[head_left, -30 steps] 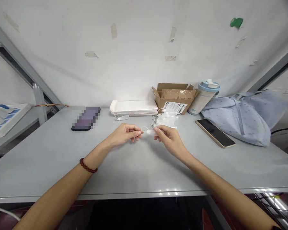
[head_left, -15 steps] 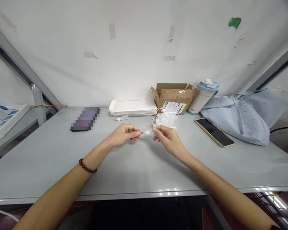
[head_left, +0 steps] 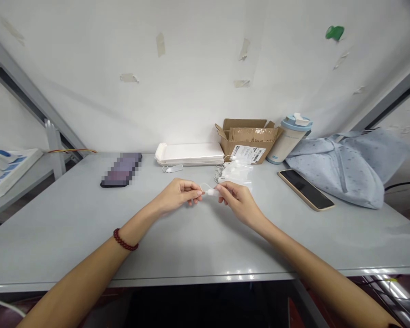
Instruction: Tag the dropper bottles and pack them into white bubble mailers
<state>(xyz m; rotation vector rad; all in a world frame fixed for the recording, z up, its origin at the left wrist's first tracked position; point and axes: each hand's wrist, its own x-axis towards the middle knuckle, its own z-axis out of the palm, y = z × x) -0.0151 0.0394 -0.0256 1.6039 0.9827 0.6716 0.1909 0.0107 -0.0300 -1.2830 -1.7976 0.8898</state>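
Over the middle of the grey table, my two hands hold a small white tag with a thin looped cord (head_left: 212, 192) between them. My right hand (head_left: 237, 200) is closed in a pinch on the tag's white body. My left hand (head_left: 181, 197) pinches a tiny brownish end at the tag's left side; fingertips hide most of it. Just behind my right hand lies a pile of similar clear-and-white tags (head_left: 237, 171) with grey loops. One single looped tag (head_left: 174, 168) rests behind my left hand, in front of a stack of white envelopes (head_left: 194, 152).
An open cardboard box (head_left: 246, 139) stands at the back, with a blue-lidded tumbler (head_left: 289, 141) beside it. To the right are a phone (head_left: 305, 190) and a light blue cloth bag (head_left: 338, 168). A dark, pixelated phone-like slab (head_left: 123, 169) lies left, and a power strip (head_left: 8, 171) farther left.
Both hands stay at nearly the same spot, still pinching the tag. The tag's white body has turned slightly, and the cord loop shows a little more clearly between the fingers.
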